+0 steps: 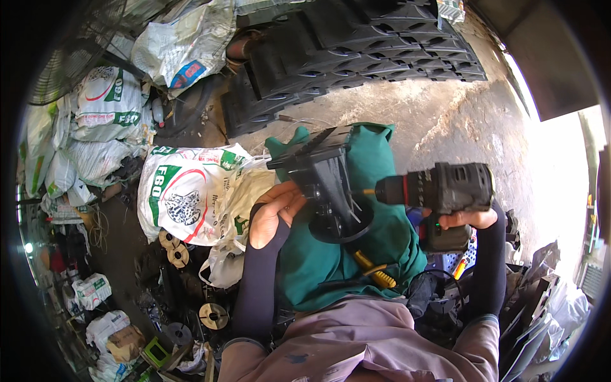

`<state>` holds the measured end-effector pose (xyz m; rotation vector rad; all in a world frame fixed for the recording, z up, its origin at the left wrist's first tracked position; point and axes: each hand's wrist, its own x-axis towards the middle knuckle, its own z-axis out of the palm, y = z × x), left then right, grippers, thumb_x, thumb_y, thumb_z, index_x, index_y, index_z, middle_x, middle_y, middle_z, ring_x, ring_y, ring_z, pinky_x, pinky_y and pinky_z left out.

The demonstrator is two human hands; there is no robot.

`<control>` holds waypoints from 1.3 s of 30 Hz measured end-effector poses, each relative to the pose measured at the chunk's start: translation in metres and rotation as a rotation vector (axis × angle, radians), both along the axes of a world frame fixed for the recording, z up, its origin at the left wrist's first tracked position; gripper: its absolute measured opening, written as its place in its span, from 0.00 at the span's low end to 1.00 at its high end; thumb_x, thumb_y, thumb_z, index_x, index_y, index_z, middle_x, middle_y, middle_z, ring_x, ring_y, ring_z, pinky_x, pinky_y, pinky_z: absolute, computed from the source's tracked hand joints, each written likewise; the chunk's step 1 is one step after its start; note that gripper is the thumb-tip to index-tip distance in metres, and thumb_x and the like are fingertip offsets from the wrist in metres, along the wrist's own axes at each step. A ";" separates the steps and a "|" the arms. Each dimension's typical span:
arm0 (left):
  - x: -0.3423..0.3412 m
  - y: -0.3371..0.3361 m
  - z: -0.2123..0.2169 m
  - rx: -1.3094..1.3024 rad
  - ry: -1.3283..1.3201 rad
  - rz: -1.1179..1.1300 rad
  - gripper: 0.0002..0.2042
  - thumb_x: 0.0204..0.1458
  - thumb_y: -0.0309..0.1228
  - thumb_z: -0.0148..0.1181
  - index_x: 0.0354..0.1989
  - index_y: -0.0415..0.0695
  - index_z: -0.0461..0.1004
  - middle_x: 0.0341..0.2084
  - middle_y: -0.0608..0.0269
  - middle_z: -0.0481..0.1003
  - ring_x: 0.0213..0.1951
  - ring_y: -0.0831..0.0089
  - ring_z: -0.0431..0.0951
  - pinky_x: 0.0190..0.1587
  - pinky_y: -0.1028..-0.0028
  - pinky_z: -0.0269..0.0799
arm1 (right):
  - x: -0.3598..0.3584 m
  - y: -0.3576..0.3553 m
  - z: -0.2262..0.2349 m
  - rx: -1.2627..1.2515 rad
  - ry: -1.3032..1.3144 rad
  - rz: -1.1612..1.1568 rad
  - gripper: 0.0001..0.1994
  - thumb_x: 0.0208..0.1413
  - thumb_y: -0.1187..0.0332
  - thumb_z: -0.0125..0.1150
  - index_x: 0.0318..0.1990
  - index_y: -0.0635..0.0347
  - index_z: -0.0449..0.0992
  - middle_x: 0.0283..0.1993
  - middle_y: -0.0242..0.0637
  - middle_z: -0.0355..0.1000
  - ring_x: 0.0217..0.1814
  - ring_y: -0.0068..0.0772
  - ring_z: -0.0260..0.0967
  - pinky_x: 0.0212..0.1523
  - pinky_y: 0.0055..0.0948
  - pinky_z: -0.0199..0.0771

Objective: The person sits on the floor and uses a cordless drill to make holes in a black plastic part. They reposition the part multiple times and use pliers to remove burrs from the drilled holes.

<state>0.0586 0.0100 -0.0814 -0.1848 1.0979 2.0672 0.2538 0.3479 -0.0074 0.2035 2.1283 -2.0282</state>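
Note:
A black plastic part [324, 184], with a wide flat top and a tapering body ending in a round flange, rests over my lap on green cloth [379, 156]. My left hand [277, 210] grips its left side, some fingertips hidden behind it. My right hand [461, 218] is wrapped round the handle of a black cordless drill [445, 188] with a red ring. The drill lies level and points left. Its gold-coloured bit [364, 191] reaches the right side of the part; whether it has entered cannot be made out.
A yellow tool [375, 270] lies on my lap. White printed sacks [184, 197] stand close on the left, with spools [213, 316] below them. Stacked black plastic panels [356, 57] cover the floor ahead. A fan [70, 57] is at far left.

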 end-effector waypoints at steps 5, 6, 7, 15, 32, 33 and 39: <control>-0.013 0.002 -0.007 -0.048 0.086 -0.256 0.06 0.54 0.19 0.48 0.37 0.33 0.72 0.26 0.53 0.77 0.26 0.70 0.77 0.27 0.77 0.70 | -0.015 -0.015 0.010 -0.265 -0.350 -0.169 0.21 0.48 0.74 0.62 0.53 0.65 0.69 0.40 0.41 0.76 0.24 0.26 0.68 0.30 0.26 0.70; -0.015 0.003 -0.008 -0.307 0.218 -0.304 0.06 0.54 0.19 0.48 0.36 0.34 0.72 0.24 0.54 0.77 0.22 0.72 0.76 0.22 0.78 0.68 | -0.018 -0.018 0.005 -0.293 -0.359 -0.165 0.21 0.48 0.73 0.61 0.52 0.65 0.69 0.39 0.42 0.76 0.24 0.27 0.68 0.29 0.25 0.70; -0.016 0.006 -0.008 -0.247 0.210 -0.297 0.06 0.54 0.20 0.49 0.36 0.34 0.72 0.23 0.55 0.77 0.20 0.72 0.75 0.21 0.79 0.67 | -0.020 -0.019 0.000 -0.283 -0.406 -0.174 0.21 0.49 0.73 0.61 0.52 0.65 0.69 0.39 0.42 0.76 0.23 0.27 0.69 0.28 0.25 0.70; -0.018 0.025 -0.003 -0.150 0.255 -0.287 0.09 0.52 0.23 0.57 0.41 0.37 0.74 0.28 0.58 0.78 0.22 0.72 0.76 0.21 0.78 0.68 | -0.018 -0.019 -0.020 -0.457 -0.354 -0.157 0.18 0.50 0.72 0.59 0.49 0.66 0.71 0.38 0.43 0.76 0.22 0.29 0.69 0.27 0.25 0.71; -0.038 0.022 -0.026 0.016 0.330 -0.494 0.24 0.56 0.29 0.57 0.62 0.40 0.62 0.58 0.60 0.67 0.58 0.70 0.66 0.61 0.68 0.61 | -0.019 -0.020 -0.032 -0.498 -0.327 -0.139 0.18 0.49 0.72 0.59 0.50 0.65 0.72 0.38 0.46 0.76 0.21 0.28 0.70 0.26 0.24 0.70; -0.039 0.023 -0.027 0.018 0.329 -0.504 0.24 0.56 0.28 0.57 0.62 0.40 0.62 0.58 0.60 0.67 0.58 0.70 0.66 0.61 0.68 0.61 | -0.019 -0.020 -0.032 -0.497 -0.328 -0.143 0.18 0.49 0.73 0.58 0.50 0.65 0.72 0.38 0.46 0.76 0.22 0.28 0.70 0.26 0.24 0.70; -0.041 0.024 -0.033 0.027 0.322 -0.524 0.24 0.56 0.28 0.57 0.62 0.40 0.62 0.58 0.60 0.66 0.58 0.70 0.66 0.61 0.68 0.61 | -0.017 -0.020 -0.033 -0.495 -0.323 -0.144 0.18 0.49 0.73 0.57 0.50 0.65 0.71 0.38 0.46 0.76 0.21 0.28 0.69 0.26 0.24 0.69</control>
